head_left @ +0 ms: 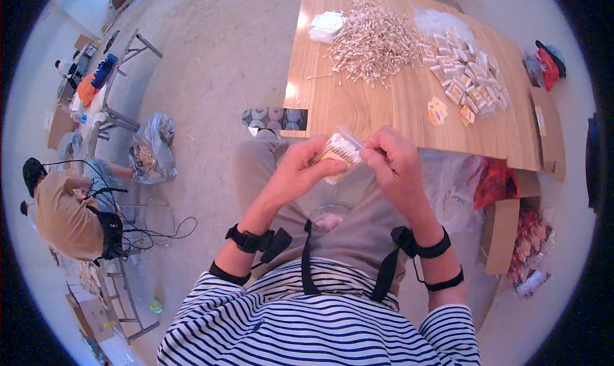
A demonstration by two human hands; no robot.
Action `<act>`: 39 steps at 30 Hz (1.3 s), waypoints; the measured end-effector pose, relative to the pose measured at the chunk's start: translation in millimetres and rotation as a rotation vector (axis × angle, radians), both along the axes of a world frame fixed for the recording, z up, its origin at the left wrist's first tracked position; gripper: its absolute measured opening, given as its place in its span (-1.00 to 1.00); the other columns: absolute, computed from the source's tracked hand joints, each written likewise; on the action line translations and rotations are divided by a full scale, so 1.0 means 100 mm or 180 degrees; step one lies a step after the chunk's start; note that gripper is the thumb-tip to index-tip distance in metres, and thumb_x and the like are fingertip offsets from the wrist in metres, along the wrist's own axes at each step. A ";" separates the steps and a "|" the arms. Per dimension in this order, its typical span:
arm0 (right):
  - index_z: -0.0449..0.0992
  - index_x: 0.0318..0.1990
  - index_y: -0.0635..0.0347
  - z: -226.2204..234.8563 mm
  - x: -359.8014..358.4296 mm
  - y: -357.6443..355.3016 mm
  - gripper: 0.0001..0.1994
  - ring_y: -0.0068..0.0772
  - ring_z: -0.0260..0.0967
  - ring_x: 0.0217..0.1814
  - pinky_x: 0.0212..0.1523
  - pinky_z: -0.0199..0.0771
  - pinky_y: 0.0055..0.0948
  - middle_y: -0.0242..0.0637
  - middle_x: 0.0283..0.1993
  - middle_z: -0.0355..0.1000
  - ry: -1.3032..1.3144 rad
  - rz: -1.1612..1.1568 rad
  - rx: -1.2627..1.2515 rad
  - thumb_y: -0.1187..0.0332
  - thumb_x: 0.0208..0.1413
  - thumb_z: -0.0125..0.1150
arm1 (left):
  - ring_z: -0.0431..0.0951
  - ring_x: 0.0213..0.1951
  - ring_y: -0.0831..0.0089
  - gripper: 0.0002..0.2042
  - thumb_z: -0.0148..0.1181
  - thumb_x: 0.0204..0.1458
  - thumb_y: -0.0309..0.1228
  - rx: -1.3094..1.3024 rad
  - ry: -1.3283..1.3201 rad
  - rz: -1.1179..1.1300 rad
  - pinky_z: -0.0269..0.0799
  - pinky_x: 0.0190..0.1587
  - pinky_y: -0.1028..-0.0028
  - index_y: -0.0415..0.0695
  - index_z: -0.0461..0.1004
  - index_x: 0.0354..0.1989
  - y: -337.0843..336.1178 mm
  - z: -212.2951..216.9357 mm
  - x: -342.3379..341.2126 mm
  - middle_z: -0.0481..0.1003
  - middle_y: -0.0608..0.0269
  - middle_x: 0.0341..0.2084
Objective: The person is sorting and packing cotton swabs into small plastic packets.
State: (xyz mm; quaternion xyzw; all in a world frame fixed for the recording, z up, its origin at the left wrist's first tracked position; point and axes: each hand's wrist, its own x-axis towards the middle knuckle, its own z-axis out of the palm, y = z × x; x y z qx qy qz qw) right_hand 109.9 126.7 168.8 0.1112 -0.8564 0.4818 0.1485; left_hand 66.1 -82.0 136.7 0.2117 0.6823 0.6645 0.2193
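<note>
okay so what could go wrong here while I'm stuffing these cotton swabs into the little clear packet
The packet is held off the table, over your lap, pinched only by the left hand. If the right hand pushes unevenly, swabs could slip out and drop to the floor. The swab pile is loose, with strays toward the table edge, so a careless reach may knock some off. Filled packets also lie near the far edge.
</note>
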 end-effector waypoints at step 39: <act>0.36 -0.38 0.22 -0.86 -1.12 0.62 -0.93 0.06 0.36 -0.34 -0.33 0.35 -0.04 -0.09 -0.43 0.31 0.0270 -0.0829 0.1148 0.47 -0.02 0.11 | 0.52 -0.17 0.57 -0.73 0.33 0.05 -0.49 -0.0423 -0.0585 0.0486 0.47 -0.09 0.52 -0.19 0.48 -0.07 0.33 -1.02 -0.61 0.55 0.35 -0.24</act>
